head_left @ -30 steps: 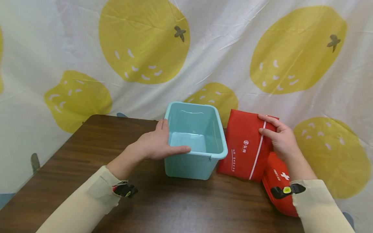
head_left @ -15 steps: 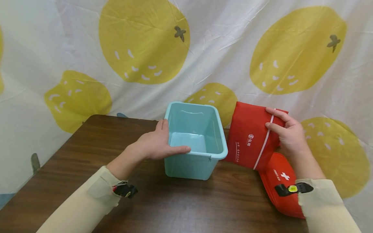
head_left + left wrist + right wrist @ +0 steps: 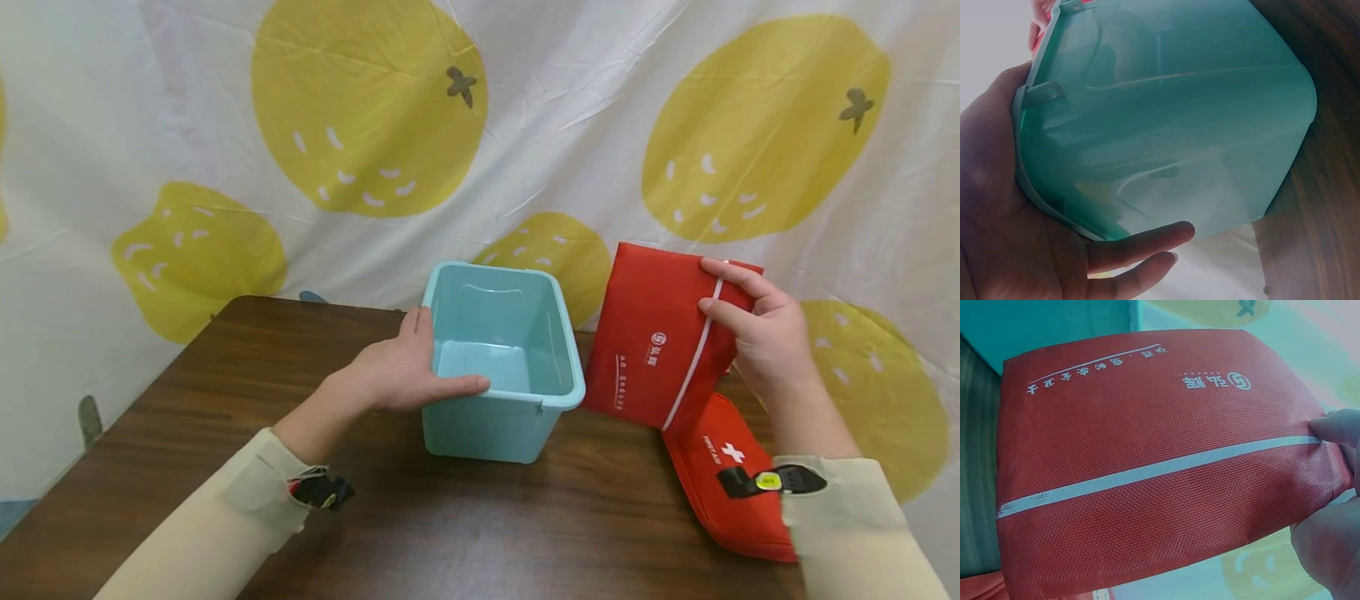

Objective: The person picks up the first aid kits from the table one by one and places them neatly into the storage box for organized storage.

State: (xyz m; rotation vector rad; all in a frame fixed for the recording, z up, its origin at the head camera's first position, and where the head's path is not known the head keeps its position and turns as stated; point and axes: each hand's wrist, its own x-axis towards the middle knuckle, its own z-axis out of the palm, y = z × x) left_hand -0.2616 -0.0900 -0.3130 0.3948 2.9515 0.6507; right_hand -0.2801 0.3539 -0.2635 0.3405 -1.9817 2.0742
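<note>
In the head view my right hand [image 3: 765,333] pinches a flat red pouch [image 3: 645,342] by its upper right edge. White lettering and a white stripe run across the pouch, which is tilted and raised above the table. The right wrist view shows the pouch's printed face [image 3: 1147,437] close up, with fingers at its edge. My left hand [image 3: 397,367] rests against the near left corner of a light blue plastic bin [image 3: 487,429], its thumb along the front rim and its fingers straight along the left side. No contents show inside the bin.
A red first aid bag [image 3: 727,500] with a white cross lies on the brown wooden table [image 3: 360,533], partly hidden below the pouch and right forearm. A white curtain [image 3: 562,125] with a yellow fruit print hangs behind the table.
My right hand has lifted the red pouch up and to the right, away from the bin, uncovering more of the first aid bag. My left hand and the bin have stayed put.
</note>
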